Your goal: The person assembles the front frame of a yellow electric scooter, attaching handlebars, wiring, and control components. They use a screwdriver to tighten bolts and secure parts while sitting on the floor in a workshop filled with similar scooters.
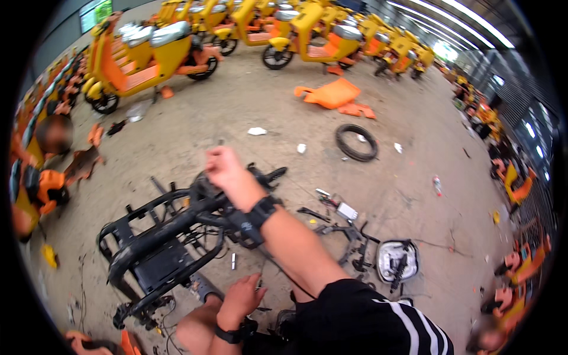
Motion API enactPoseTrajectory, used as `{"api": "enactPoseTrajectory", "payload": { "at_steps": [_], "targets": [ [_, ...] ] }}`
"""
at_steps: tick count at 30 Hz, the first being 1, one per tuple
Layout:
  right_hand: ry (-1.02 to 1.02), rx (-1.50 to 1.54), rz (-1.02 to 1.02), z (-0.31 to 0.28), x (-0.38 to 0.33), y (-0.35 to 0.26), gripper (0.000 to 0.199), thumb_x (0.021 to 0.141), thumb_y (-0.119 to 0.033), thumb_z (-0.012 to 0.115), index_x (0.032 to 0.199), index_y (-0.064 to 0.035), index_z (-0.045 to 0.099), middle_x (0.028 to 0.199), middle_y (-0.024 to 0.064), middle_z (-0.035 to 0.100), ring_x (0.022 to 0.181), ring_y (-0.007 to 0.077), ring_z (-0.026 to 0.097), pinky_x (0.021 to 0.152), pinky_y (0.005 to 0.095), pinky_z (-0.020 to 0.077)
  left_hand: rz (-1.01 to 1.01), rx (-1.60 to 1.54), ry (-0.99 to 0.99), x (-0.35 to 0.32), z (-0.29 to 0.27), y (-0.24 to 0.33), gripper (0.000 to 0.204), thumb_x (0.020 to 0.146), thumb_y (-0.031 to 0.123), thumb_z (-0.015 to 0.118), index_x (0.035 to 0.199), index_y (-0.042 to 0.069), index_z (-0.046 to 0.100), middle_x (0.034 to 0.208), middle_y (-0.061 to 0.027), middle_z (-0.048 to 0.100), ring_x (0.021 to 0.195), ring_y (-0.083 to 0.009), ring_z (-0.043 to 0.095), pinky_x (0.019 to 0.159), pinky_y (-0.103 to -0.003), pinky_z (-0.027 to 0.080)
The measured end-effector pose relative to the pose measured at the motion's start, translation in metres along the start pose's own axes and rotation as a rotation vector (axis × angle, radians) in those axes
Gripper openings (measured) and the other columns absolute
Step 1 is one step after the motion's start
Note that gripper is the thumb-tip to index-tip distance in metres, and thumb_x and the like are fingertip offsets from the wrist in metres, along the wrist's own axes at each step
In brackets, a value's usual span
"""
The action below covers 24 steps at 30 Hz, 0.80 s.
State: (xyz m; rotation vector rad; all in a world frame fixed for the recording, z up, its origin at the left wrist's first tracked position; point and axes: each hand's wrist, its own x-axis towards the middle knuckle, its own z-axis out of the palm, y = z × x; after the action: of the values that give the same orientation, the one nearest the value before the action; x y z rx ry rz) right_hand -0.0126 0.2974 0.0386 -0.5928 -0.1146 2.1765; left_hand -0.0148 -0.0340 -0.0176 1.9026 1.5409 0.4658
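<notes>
Fingers of the person's right hand (223, 168) curl into a narrow grip above the end of the black tubular metal scooter frame (158, 236), though whether they hold anything cannot be told, nor can the left hand's (241, 294) half-bent grip near the knee. The frame rests on the dusty grey-brown floor (414, 201); uneven pulling could tip it against the grey shoe (204, 287) beside it.

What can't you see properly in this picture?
In the head view:
Right hand: curled fingers hide whether it holds anything.
Black tubular metal frame: partly hidden behind the right forearm.
Orange plastic piece, lower left: cut off by the rim.
Farthest yellow scooters: too small and blurred for details.
</notes>
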Motion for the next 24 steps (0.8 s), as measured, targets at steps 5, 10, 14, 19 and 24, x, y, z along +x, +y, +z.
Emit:
{"api": "enactPoseTrajectory", "payload": {
  "at_steps": [5, 10, 14, 19, 24],
  "targets": [
    [0.076, -0.001, 0.168, -0.017, -0.011, -0.019, 0.018, 0.092, -0.021, 0.054, 0.099, -0.0061, 0.049, 0.089, 0.0068, 0.067, 0.041, 0.0076, 0.032, 0.037, 0.0208, 0.0258, -0.019, 0.02, 0.014, -0.001, 0.001, -0.004, 0.041, 0.088, 0.028, 0.063, 0.122, 0.006, 0.055, 0.104, -0.022, 0.064, 0.098, -0.041, 0.06, 0.083, -0.045, 0.05],
    [0.185, -0.158, 0.162, -0.032, -0.009, -0.03, 0.028, 0.092, -0.035, 0.061, 0.082, -0.0102, 0.053, 0.069, -0.0005, 0.056, 0.039, 0.0065, 0.031, 0.034, 0.0207, 0.0221, -0.024, -0.009, 0.019, 0.001, -0.001, -0.003, 0.042, 0.09, 0.03, 0.061, 0.123, 0.006, 0.055, 0.103, -0.0218, 0.064, 0.095, -0.0409, 0.06, 0.081, -0.046, 0.05],
    [0.068, -0.214, 0.137, -0.033, -0.018, -0.033, 0.023, 0.091, -0.028, 0.063, 0.085, -0.0092, 0.051, 0.065, -0.0022, 0.047, 0.041, 0.0062, 0.032, 0.035, 0.0206, 0.0233, -0.052, 0.008, 0.015, -0.001, -0.008, -0.004, 0.042, 0.089, 0.03, 0.061, 0.123, 0.006, 0.054, 0.103, -0.0221, 0.064, 0.096, -0.0412, 0.06, 0.082, -0.046, 0.05],
    [-0.06, -0.306, 0.154, -0.049, -0.055, -0.057, 0.014, 0.091, -0.02, 0.061, 0.096, -0.0071, 0.058, 0.066, -0.0025, 0.049, 0.042, 0.0064, 0.033, 0.036, 0.0199, 0.0251, -0.099, 0.025, 0.011, 0.002, -0.003, -0.01, 0.041, 0.088, 0.028, 0.061, 0.122, 0.006, 0.055, 0.108, -0.0223, 0.063, 0.1, -0.0407, 0.059, 0.085, -0.046, 0.049],
    [0.015, -0.646, -0.053, -0.11, -0.221, -0.178, 0.029, 0.093, -0.02, 0.057, 0.119, -0.0083, 0.059, 0.081, 0.0001, 0.055, 0.052, 0.0083, 0.037, 0.041, 0.0217, 0.0301, -0.086, -0.073, 0.052, -0.006, -0.01, -0.012, 0.04, 0.088, 0.027, 0.061, 0.121, 0.006, 0.056, 0.109, -0.0211, 0.063, 0.102, -0.0401, 0.059, 0.086, -0.046, 0.049]
  ]
}}
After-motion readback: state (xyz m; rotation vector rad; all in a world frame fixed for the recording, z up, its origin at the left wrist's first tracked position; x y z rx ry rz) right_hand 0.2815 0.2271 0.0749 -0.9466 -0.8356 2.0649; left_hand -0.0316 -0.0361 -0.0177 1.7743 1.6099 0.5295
